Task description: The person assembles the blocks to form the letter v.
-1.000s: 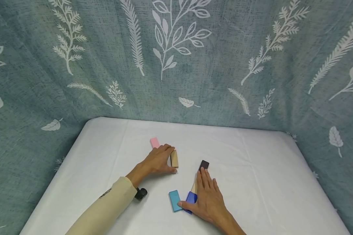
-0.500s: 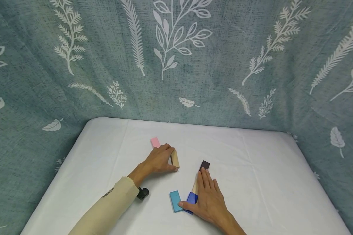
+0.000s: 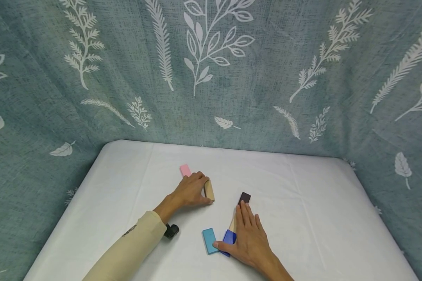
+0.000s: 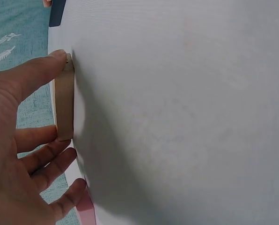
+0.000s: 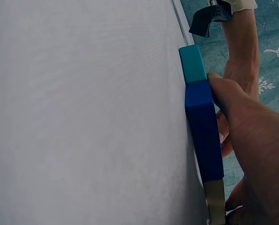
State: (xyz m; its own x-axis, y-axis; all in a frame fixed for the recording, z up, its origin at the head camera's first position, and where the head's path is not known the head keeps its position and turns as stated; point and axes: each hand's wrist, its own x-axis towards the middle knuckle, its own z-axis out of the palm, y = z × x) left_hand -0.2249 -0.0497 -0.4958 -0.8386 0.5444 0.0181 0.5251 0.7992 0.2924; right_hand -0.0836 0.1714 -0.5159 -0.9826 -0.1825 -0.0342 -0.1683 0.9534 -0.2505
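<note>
My left hand (image 3: 190,192) holds a plain wooden block (image 3: 209,190) by its two ends, thumb at the near one and fingers at the far one. The block lies on the white cloth; the left wrist view shows its long side (image 4: 64,103). A pink block (image 3: 185,170) is just beyond, partly hidden by that hand. My right hand (image 3: 249,238) lies flat with straight fingers over a row: a black block (image 3: 245,197), another wooden block (image 3: 233,224) mostly covered, and a dark blue block (image 3: 229,237). Its thumb reaches a teal block (image 3: 209,240).
The white cloth-covered table (image 3: 320,218) extends around the blocks on all sides. A teal leaf-patterned curtain (image 3: 253,109) rises behind its back edge and along both sides. A black camera mount (image 3: 171,231) sits at my left wrist, below the sleeve (image 3: 133,242).
My left thumb has drawn in slightly against the near end of the wooden block. The right hand and the other blocks have stayed in place.
</note>
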